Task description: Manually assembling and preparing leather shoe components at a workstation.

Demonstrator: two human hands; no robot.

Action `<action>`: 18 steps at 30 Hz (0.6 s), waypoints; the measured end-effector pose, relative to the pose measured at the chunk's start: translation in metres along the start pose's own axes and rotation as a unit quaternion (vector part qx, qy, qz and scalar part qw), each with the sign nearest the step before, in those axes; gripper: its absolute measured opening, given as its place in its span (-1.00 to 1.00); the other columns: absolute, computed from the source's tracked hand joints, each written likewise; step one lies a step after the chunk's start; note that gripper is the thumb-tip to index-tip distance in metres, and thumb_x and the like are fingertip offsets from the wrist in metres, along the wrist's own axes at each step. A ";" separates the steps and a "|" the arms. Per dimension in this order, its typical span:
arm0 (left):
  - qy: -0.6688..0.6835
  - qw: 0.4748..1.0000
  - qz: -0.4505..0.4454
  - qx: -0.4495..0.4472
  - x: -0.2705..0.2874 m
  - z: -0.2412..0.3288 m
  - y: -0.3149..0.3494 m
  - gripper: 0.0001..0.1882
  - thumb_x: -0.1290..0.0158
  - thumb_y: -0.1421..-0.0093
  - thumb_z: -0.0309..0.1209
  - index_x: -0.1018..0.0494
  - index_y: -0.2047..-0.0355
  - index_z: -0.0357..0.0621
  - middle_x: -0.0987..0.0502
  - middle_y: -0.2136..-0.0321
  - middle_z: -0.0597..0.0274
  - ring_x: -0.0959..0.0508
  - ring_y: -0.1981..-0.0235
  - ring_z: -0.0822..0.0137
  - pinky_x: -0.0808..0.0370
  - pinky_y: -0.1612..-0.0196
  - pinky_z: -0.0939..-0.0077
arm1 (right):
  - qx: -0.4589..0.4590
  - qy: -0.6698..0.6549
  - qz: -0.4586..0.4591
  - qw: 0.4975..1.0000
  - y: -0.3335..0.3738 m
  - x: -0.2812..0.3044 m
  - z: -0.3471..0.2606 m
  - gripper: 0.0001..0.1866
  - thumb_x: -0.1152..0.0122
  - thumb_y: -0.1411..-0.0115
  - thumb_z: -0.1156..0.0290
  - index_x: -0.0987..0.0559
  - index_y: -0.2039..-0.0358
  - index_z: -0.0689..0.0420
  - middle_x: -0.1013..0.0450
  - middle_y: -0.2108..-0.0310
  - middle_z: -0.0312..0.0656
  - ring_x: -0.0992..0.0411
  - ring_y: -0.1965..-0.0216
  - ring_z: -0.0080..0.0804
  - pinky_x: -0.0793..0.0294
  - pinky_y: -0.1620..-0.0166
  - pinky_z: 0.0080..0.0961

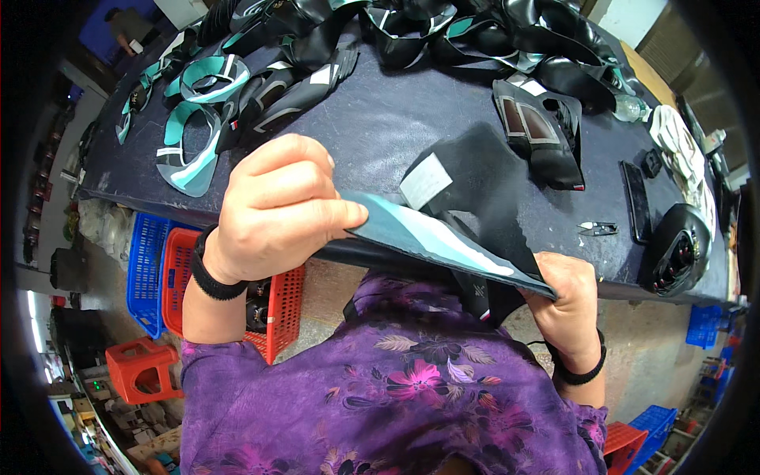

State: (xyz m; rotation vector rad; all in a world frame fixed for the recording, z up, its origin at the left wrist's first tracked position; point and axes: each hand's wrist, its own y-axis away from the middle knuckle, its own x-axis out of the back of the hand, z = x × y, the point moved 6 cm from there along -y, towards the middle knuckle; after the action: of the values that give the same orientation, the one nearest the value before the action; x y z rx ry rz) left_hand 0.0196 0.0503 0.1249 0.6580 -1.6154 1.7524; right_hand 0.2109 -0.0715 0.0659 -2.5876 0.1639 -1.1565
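Between my two hands a shoe upper piece is stretched along its edge, grey with pale teal and white bands. My left hand pinches its left end, thumb on top. The right end is gripped in my right hand, whose fingertips are partly hidden behind the material. Black material spreads beyond the stretched edge onto the table, with a white label on it. Further right on the table lies a folded stack of black upper pieces with brown panels. Grey and teal looped pieces rest at the left.
Black uppers are piled along the table's far side. To the right are snips, a phone, a plastic bottle and a white cloth bundle. Below the left edge stand blue and red baskets and a red stool.
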 end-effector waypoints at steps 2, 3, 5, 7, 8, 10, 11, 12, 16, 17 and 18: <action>0.082 0.995 -0.027 0.050 -0.006 -0.012 -0.002 -0.80 -0.20 0.28 -0.56 -0.49 0.54 -0.15 -0.36 0.61 0.32 -0.39 0.50 0.31 -0.41 0.36 0.36 | 0.016 -0.005 0.010 1.000 0.001 0.001 0.001 -0.74 -0.14 0.21 0.67 -0.52 0.40 0.26 -0.41 0.59 -0.05 -0.41 0.55 -0.12 -0.37 0.48 -0.41; 0.143 0.984 -0.042 0.093 -0.012 -0.023 -0.005 -0.79 -0.21 0.27 -0.53 -0.48 0.52 -0.15 -0.37 0.58 0.29 -0.40 0.47 0.29 -0.41 0.33 0.36 | 0.015 -0.002 0.010 1.000 -0.001 0.002 0.002 -0.74 -0.14 0.21 0.67 -0.52 0.40 0.26 -0.41 0.59 -0.05 -0.41 0.55 -0.12 -0.37 0.48 -0.41; 0.158 0.986 -0.002 0.063 -0.015 -0.036 -0.016 -0.81 -0.12 0.05 -0.56 -0.43 0.37 -0.18 -0.42 0.47 0.29 -0.44 0.40 0.38 -0.36 0.32 0.58 | -0.053 -0.122 -0.013 0.991 -0.006 0.000 0.009 -0.88 -0.21 0.12 0.62 -0.52 0.48 0.30 -0.38 0.64 -0.09 -0.38 0.61 -0.27 -0.31 0.52 -0.48; 0.327 0.904 0.065 0.268 -0.030 -0.061 -0.022 -0.73 -0.02 -0.14 -0.46 -0.35 0.13 -0.20 -0.40 0.29 0.30 -0.41 0.23 0.46 -0.34 0.15 0.61 | -0.106 -0.193 -0.008 0.975 -0.005 -0.001 0.025 -0.90 -0.24 0.05 0.57 -0.53 0.48 0.29 -0.42 0.62 -0.18 -0.38 0.56 -0.54 -0.32 0.45 -0.58; 0.326 0.909 0.091 0.241 -0.035 -0.071 -0.030 -0.67 0.00 -0.15 -0.46 -0.29 0.06 -0.21 -0.39 0.26 0.32 -0.39 0.19 0.49 -0.32 0.11 0.64 | -0.138 -0.298 0.046 0.944 -0.006 -0.001 0.030 -0.88 -0.23 0.02 0.54 -0.54 0.42 0.28 -0.46 0.55 -0.22 -0.40 0.50 -0.55 -0.35 0.38 -0.60; 0.310 0.916 0.121 0.223 -0.047 -0.086 -0.041 -0.65 0.02 -0.17 -0.48 -0.26 0.02 -0.21 -0.38 0.22 0.32 -0.36 0.12 0.50 -0.29 0.03 0.65 | -0.182 -0.441 0.120 0.871 -0.008 -0.001 0.050 -0.78 -0.21 -0.04 0.49 -0.53 0.27 0.25 -0.49 0.35 -0.30 -0.43 0.34 -0.55 -0.38 0.18 -0.63; 0.329 0.905 0.127 0.238 -0.055 -0.092 -0.040 -0.64 0.02 -0.18 -0.43 -0.26 0.01 -0.21 -0.38 0.21 0.31 -0.37 0.14 0.50 -0.31 0.06 0.64 | -0.165 -0.508 0.162 0.830 -0.007 -0.002 0.062 -0.78 -0.18 -0.06 0.50 -0.51 0.24 0.24 -0.49 0.31 -0.26 -0.43 0.31 -0.53 -0.39 0.17 -0.59; 0.343 0.894 0.096 0.273 -0.070 -0.097 -0.036 -0.64 0.02 -0.19 -0.39 -0.25 0.01 -0.20 -0.37 0.21 0.31 -0.36 0.15 0.50 -0.32 0.08 0.65 | -0.172 -0.529 0.208 0.804 -0.005 -0.003 0.078 -0.78 -0.17 -0.08 0.49 -0.50 0.22 0.24 -0.48 0.29 -0.25 -0.43 0.29 -0.52 -0.40 0.16 -0.57; 0.515 0.702 0.009 0.492 -0.132 -0.084 0.022 -0.67 0.07 -0.22 -0.24 -0.27 0.06 -0.10 -0.38 0.27 0.33 -0.42 0.24 0.46 -0.42 0.17 0.47 | -0.192 -0.642 0.254 0.698 -0.003 -0.011 0.118 -0.86 -0.09 -0.17 0.34 -0.42 0.38 0.14 -0.36 0.57 -0.33 -0.32 0.56 -0.56 -0.31 0.45 -0.62; 0.656 0.577 0.005 0.487 -0.149 -0.076 0.038 -0.69 0.07 -0.22 -0.23 -0.29 0.09 -0.08 -0.40 0.25 0.30 -0.43 0.21 0.43 -0.44 0.17 0.43 | -0.156 -0.677 0.184 0.695 -0.003 -0.009 0.118 -0.81 -0.06 -0.19 0.29 -0.38 0.48 0.11 -0.25 0.70 -0.37 -0.22 0.68 -0.60 -0.20 0.59 -0.63; 0.714 0.492 0.001 0.498 -0.161 -0.062 0.052 -0.65 0.13 -0.24 -0.16 -0.29 0.05 -0.07 -0.43 0.22 0.26 -0.44 0.19 0.40 -0.43 0.14 0.38 | -0.194 -0.654 0.296 0.669 -0.003 -0.014 0.122 -0.69 -0.02 -0.22 0.21 -0.25 0.60 0.03 0.02 0.80 -0.41 0.04 0.79 -0.63 0.06 0.69 -0.61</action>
State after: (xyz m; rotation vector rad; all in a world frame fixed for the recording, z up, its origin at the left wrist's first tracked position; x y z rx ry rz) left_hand 0.0914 0.0902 -0.0359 -0.4681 0.6448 1.9943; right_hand 0.2920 -0.0381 -0.0201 -2.6222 0.8506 1.1206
